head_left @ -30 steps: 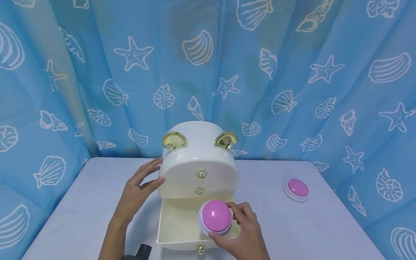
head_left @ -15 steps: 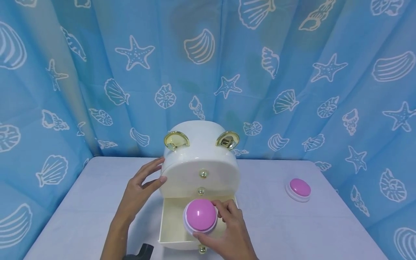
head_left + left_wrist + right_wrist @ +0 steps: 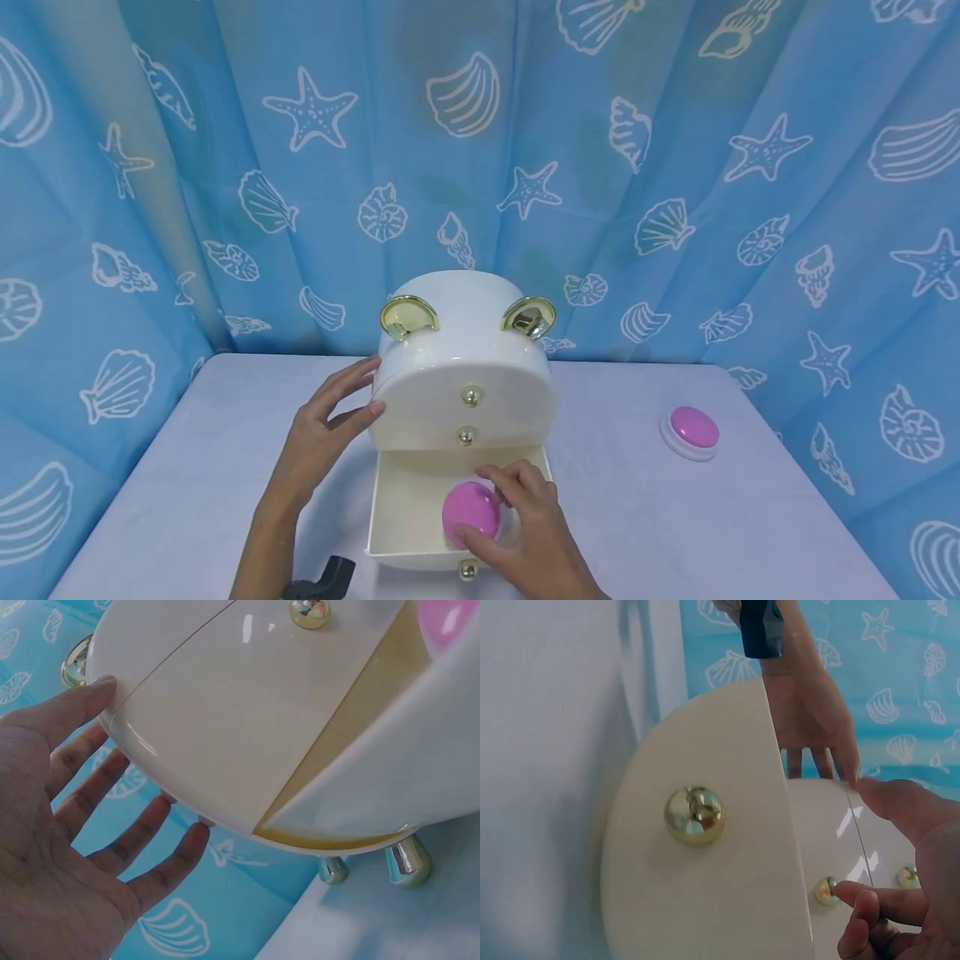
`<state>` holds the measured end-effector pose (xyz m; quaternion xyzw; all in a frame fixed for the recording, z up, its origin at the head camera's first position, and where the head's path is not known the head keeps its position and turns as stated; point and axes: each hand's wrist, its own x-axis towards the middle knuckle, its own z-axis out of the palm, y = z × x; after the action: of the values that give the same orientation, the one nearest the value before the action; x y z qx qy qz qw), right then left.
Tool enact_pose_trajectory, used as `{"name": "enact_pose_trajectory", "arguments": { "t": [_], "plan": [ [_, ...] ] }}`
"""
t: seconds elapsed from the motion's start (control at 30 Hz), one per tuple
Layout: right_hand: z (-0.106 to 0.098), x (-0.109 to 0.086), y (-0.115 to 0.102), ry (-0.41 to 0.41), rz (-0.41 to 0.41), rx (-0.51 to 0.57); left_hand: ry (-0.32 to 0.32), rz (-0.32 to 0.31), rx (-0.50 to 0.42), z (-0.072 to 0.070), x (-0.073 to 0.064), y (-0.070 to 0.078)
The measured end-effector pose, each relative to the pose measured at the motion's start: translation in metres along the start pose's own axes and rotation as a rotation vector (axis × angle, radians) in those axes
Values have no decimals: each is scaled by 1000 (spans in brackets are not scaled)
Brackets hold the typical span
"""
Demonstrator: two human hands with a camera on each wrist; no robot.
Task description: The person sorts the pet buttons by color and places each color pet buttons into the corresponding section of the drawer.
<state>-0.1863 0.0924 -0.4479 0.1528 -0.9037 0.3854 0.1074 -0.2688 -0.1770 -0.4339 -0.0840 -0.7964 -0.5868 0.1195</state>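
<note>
A white, round-topped storage box [image 3: 465,367] with gold ears and gold knobs stands on the table, its bottom drawer [image 3: 405,508] pulled out. Inside that drawer lies a pink domed button [image 3: 471,510], partly covered by my right thumb. My right hand [image 3: 528,529] is over the drawer, thumb and index finger spread apart around the button; the right wrist view [image 3: 900,870] shows nothing between them. On the box's left side rests my left hand [image 3: 322,433]. Its fingers [image 3: 112,787] are spread and fairly straight along the edge, the thumb on the front.
A second pink button [image 3: 692,429] with a white base sits on the table at the right. The table [image 3: 637,517] has a pale cloth. Behind it hangs a blue curtain [image 3: 465,167] with shell prints. A black device [image 3: 322,579] shows at my left wrist.
My right hand has carried the pink button leftward over the drawer, lowered it inside and let go of it. The left hand has stayed on the box's side.
</note>
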Motion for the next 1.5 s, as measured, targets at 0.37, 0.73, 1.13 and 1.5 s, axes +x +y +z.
{"name": "enact_pose_trajectory", "arguments": {
  "t": [0.37, 0.73, 1.13, 1.5],
  "plan": [
    [-14, -2, 13, 126, -30, 6, -5, -2, 0, 0, 0, 0],
    [-36, 3, 54, 249, -9, -87, -14, -14, -3, 1, 0, 3],
    [-58, 19, 124, 361, 46, -195, -10, -19, -2, 3, -2, 3],
    [-88, 33, 179, 477, 135, -227, -10, -18, 4, 2, -1, 4]
  ]
}}
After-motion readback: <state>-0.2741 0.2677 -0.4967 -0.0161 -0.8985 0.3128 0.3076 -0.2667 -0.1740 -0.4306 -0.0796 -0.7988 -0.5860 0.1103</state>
